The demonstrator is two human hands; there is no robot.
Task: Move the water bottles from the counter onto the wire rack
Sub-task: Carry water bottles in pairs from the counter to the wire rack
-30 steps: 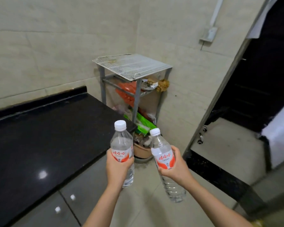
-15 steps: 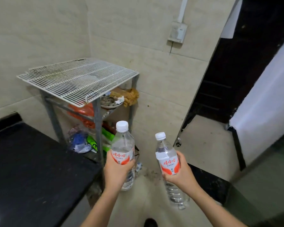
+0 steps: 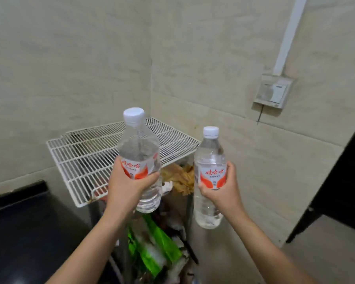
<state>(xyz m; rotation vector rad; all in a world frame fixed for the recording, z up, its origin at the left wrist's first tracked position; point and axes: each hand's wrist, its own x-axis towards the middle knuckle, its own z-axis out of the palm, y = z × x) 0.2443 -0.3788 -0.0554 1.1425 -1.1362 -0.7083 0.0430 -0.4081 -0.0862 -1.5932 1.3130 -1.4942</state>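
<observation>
Two clear plastic water bottles, white caps, red-and-white labels, both holding clear water and held upright in the air. Left bottle (image 3: 139, 158) clamped in the left hand (image 3: 127, 186), in front of the wire rack (image 3: 84, 160). Right bottle (image 3: 210, 177) clamped in the right hand (image 3: 223, 191), at the rack's 3 o'clock. Black counter (image 3: 23, 232) at 8 o'clock. Green packaging (image 3: 154, 249) on a lower shelf.

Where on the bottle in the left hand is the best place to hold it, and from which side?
Around the labelled middle of the left bottle, from the near side, as the left hand does. The round body there fits a wrapping palm, and the base stays free to set on the wire rack.
</observation>
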